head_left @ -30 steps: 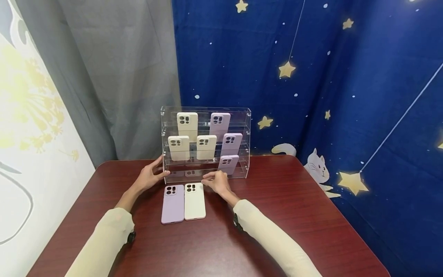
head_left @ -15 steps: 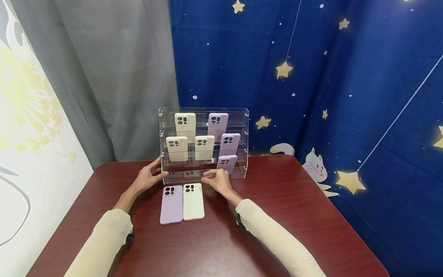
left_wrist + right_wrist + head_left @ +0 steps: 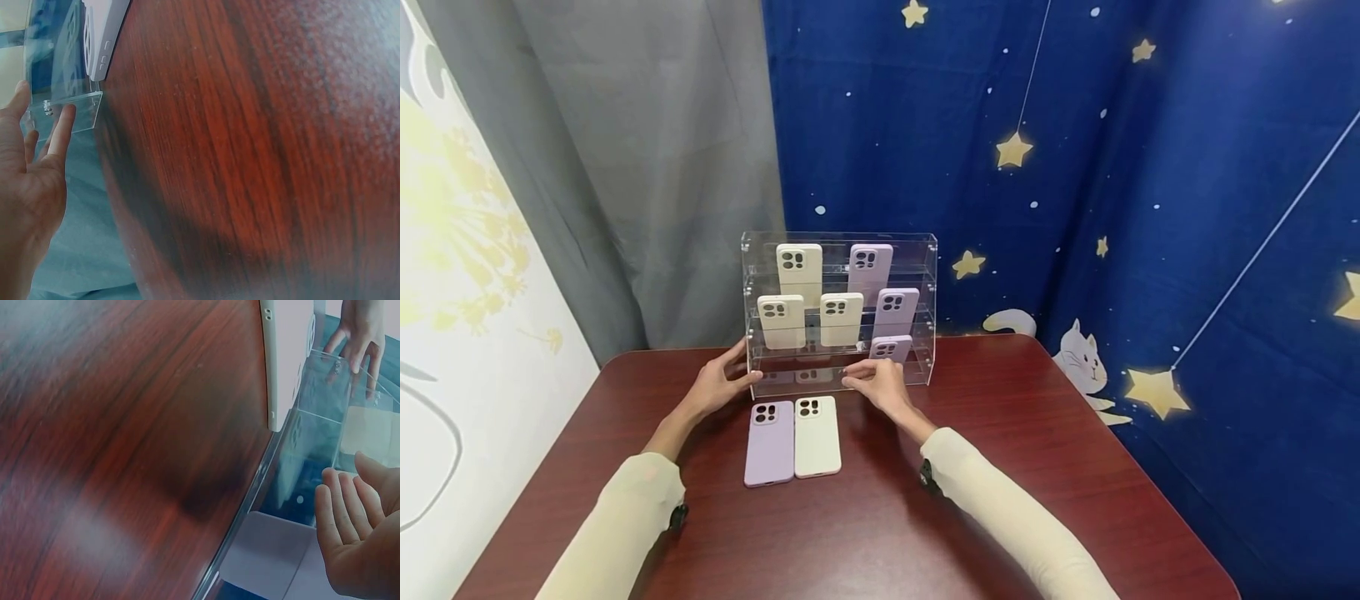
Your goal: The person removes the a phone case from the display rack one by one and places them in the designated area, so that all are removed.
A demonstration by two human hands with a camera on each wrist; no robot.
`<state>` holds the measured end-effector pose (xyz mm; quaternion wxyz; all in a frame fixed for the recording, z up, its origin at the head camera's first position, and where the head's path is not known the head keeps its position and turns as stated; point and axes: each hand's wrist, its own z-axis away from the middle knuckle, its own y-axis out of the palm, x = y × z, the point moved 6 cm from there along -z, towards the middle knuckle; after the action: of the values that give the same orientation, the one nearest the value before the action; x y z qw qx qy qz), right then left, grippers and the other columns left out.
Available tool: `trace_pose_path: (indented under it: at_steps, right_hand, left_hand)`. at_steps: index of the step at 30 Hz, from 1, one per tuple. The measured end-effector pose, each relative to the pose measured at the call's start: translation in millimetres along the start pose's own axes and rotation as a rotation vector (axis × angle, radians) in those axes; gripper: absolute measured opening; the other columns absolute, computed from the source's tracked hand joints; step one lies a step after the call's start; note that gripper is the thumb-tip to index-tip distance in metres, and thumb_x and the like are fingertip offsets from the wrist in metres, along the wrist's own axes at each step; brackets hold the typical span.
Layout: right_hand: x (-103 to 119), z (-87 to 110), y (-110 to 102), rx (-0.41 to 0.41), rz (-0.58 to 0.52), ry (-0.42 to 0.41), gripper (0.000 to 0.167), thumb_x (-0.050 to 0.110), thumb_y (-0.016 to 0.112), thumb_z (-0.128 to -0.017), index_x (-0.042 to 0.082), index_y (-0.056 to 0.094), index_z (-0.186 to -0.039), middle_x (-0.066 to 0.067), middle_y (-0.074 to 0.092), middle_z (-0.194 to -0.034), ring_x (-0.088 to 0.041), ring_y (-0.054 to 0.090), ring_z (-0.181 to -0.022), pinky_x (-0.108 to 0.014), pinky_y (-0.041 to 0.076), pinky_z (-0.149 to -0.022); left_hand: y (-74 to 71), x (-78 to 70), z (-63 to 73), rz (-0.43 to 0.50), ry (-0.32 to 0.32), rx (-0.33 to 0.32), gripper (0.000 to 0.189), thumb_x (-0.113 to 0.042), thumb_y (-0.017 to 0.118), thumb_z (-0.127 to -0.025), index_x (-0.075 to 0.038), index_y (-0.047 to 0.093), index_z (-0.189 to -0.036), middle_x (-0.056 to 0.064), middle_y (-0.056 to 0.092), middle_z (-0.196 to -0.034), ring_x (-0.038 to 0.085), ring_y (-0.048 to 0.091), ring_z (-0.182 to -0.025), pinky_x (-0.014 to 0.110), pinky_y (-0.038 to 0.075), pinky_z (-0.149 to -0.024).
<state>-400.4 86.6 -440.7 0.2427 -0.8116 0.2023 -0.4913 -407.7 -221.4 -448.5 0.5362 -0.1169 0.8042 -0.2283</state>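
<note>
A clear acrylic display stand (image 3: 812, 360) holds cream and lilac phone cases in its tiers. My left hand (image 3: 717, 388) touches its left side panel, thumb near the front edge and fingers reaching along the side; in the left wrist view these fingers look mostly straight. My right hand (image 3: 880, 385) is in front of the lowest tiers, partly covering the lower lilac case (image 3: 891, 346). In the right wrist view, the right hand (image 3: 362, 531) shows loosely bent fingers and nothing in its grasp. A lilac case (image 3: 769, 450) and a cream case (image 3: 817, 442) lie side by side before the stand.
The stand is near the far edge of a reddish-brown table (image 3: 1000, 467). Behind it hang a grey curtain (image 3: 685, 167) and a blue curtain (image 3: 925, 167) with stars. A white patterned panel (image 3: 475, 292) borders the left side.
My right hand has shifted slightly right and now covers more of the lower lilac case. The left hand stays at the stand's side. The head view has turned a little.
</note>
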Motion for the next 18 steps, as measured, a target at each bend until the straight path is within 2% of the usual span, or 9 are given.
trace_pose_path:
  at_steps: [2, 4, 7, 12, 18]
  right_hand:
    - [0, -1.0, -3, -0.001, -0.006, -0.007, 0.023, 0.019, 0.087, -0.087, 0.006, 0.083, -0.105, -0.004, 0.080, -0.090, -0.015, 0.078, -0.080, -0.028, 0.059, -0.083]
    - [0, -1.5, -6, -0.004, -0.017, -0.013, 0.022, 0.018, 0.087, -0.086, 0.005, 0.083, -0.104, -0.004, 0.080, -0.090, -0.015, 0.078, -0.080, -0.026, 0.061, -0.076]
    - [0, -1.9, -11, -0.014, -0.027, -0.025, 0.021, 0.016, 0.087, -0.086, 0.004, 0.083, -0.103, -0.006, 0.080, -0.090, -0.017, 0.079, -0.080, -0.024, 0.060, -0.070]
    - [-3, -0.9, -20, -0.018, -0.017, -0.021, 0.019, 0.014, 0.087, -0.086, 0.005, 0.083, -0.103, -0.007, 0.080, -0.091, -0.019, 0.079, -0.081, -0.025, 0.060, -0.070]
    - [-10, 1.9, -32, -0.020, -0.021, 0.023, 0.021, 0.014, 0.087, -0.086, 0.005, 0.083, -0.104, -0.007, 0.080, -0.091, -0.019, 0.079, -0.082, -0.026, 0.061, -0.072]
  left_hand:
    - [-1.3, -6.2, 0.8, 0.008, -0.001, 0.006, 0.084, -0.002, 0.076, -0.094, 0.007, 0.025, -0.161, 0.036, 0.039, -0.156, 0.056, 0.053, -0.130, 0.021, 0.055, -0.089]
    - [-1.9, -5.9, 0.1, -0.001, 0.000, 0.005, 0.085, -0.003, 0.076, -0.095, 0.006, 0.025, -0.161, 0.036, 0.038, -0.156, 0.055, 0.053, -0.130, 0.027, 0.056, -0.091]
    - [-1.6, 4.1, -2.8, -0.028, -0.003, 0.000, 0.086, -0.008, 0.076, -0.096, 0.001, 0.023, -0.163, 0.033, 0.038, -0.158, 0.051, 0.055, -0.131, 0.035, 0.056, -0.095]
    - [-0.3, 22.8, -7.3, -0.056, -0.010, 0.001, 0.090, -0.015, 0.077, -0.096, -0.006, 0.021, -0.166, 0.028, 0.038, -0.160, 0.048, 0.055, -0.133, 0.044, 0.054, -0.099]
    - [0.6, 29.0, -7.0, -0.059, -0.027, 0.005, 0.090, -0.021, 0.078, -0.096, -0.010, 0.022, -0.166, 0.025, 0.038, -0.162, 0.046, 0.055, -0.134, 0.034, 0.055, -0.098]
